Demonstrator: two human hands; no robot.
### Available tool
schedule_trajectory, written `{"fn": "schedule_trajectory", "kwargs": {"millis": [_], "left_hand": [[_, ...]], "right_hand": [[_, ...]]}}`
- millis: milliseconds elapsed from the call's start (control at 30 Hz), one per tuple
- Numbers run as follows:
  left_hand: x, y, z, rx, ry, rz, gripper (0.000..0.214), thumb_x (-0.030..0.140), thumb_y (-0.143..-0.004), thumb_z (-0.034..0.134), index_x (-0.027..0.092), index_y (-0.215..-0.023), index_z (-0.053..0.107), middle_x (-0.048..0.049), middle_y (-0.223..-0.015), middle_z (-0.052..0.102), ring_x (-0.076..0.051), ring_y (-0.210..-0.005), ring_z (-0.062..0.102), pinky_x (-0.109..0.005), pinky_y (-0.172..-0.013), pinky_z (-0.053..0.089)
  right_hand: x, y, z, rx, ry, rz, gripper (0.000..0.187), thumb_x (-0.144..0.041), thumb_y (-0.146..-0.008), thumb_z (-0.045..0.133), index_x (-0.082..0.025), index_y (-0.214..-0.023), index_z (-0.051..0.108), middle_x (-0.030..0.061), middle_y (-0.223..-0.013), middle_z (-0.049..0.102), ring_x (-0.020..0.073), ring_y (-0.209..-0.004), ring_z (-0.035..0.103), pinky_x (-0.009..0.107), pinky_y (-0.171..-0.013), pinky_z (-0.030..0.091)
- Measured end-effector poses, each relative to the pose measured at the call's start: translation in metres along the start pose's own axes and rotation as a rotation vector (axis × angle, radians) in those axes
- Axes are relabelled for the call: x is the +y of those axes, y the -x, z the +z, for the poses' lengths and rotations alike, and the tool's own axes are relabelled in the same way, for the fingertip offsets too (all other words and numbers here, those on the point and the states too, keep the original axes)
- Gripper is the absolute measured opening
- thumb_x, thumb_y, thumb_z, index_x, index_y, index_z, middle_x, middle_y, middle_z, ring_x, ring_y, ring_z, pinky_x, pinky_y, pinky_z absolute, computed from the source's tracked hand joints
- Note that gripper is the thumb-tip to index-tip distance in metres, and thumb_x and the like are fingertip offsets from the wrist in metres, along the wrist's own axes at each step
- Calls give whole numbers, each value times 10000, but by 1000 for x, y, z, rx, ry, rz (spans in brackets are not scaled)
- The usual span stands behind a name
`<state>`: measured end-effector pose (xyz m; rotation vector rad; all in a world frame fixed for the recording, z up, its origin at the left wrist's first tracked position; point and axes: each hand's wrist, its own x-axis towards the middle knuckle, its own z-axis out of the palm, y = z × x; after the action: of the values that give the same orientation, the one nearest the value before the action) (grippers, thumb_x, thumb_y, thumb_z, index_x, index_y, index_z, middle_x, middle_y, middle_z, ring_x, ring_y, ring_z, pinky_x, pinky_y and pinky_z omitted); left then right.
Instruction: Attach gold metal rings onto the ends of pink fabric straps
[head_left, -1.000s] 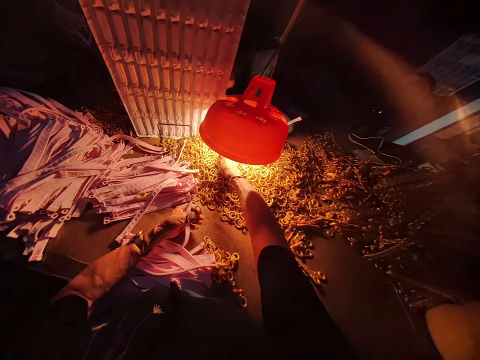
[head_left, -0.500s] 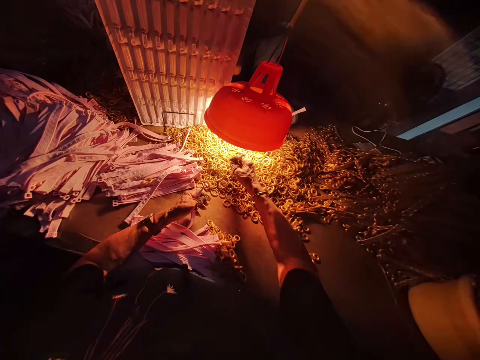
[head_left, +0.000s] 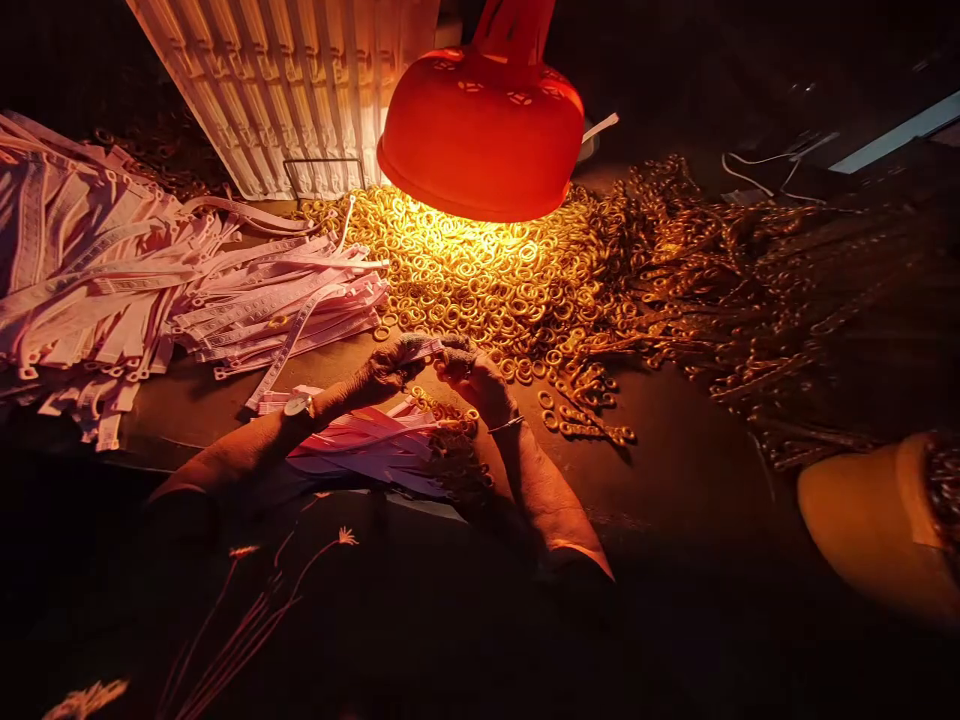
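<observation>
My left hand (head_left: 388, 366), a watch on its wrist, pinches a pink strap (head_left: 428, 349) near its end. Right beside it, my right hand (head_left: 478, 380) has its fingers closed at the strap's end; any small piece between them is too small to make out. Both hands are just in front of a big heap of brass-coloured rings (head_left: 480, 270). Under my forearms lies a bundle of pink straps (head_left: 360, 445), with rings (head_left: 454, 425) at its right end.
A red lamp (head_left: 480, 140) hangs low over the rings. At the left is a large pile of pink straps (head_left: 135, 270). A ribbed translucent panel (head_left: 292, 90) stands behind. Ring-like strands (head_left: 720, 290) spread rightward on the brown table (head_left: 660, 460). A yellowish container (head_left: 862, 520) is at the right.
My right hand has come back from the ring heap to meet my left hand. The left hand has risen slightly, with the strap end now between both hands. The camera view has shifted.
</observation>
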<state>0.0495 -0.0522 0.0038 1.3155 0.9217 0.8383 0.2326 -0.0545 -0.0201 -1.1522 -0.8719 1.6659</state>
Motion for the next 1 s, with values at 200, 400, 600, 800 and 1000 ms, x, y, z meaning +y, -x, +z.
{"fn": "schedule_trajectory", "kwargs": {"millis": [200, 400, 600, 800, 1000], "left_hand": [[4, -1, -3, -45, 22, -26, 505, 313, -674, 831, 152, -1139, 714, -97, -954, 723, -199, -857, 626, -217, -567, 400], [-4, -4, -6, -103, 10, -47, 480, 329, -716, 799, 147, -1151, 711, -99, -981, 729, -210, -902, 646, -222, -621, 458], [-22, -7, -3, -90, -154, 75, 382, 270, -718, 791, 151, -1075, 721, -79, -892, 729, -237, -962, 648, -317, -880, 531], [-12, -6, -1, 13, -187, 15, 192, 229, -775, 658, 126, -934, 685, -44, -774, 670, -163, -773, 603, -249, -733, 505], [-11, -10, 2, 99, -212, -99, 88, 224, -767, 601, 144, -801, 596, -10, -650, 574, -130, -600, 530, -235, -565, 401]], "right_hand": [[1, -5, 2, -29, -106, 105, 267, -254, -595, 655, -225, -843, 561, -21, -645, 536, 108, -579, 455, 225, -520, 397], [9, -12, -4, -110, -139, 145, 282, -217, -580, 666, -204, -828, 534, -37, -626, 507, 79, -531, 419, 196, -455, 329], [17, -12, 3, -138, -139, 202, 198, -205, -556, 636, -196, -719, 524, -35, -599, 520, 63, -489, 416, 191, -434, 339], [17, -4, 14, 20, -160, 198, 262, -252, -648, 711, -211, -854, 553, -1, -715, 640, 121, -571, 570, 247, -523, 519], [22, 15, 20, 88, 35, -26, 455, -566, -670, 746, -200, -884, 578, 29, -751, 656, 146, -578, 609, 261, -506, 537]]}}
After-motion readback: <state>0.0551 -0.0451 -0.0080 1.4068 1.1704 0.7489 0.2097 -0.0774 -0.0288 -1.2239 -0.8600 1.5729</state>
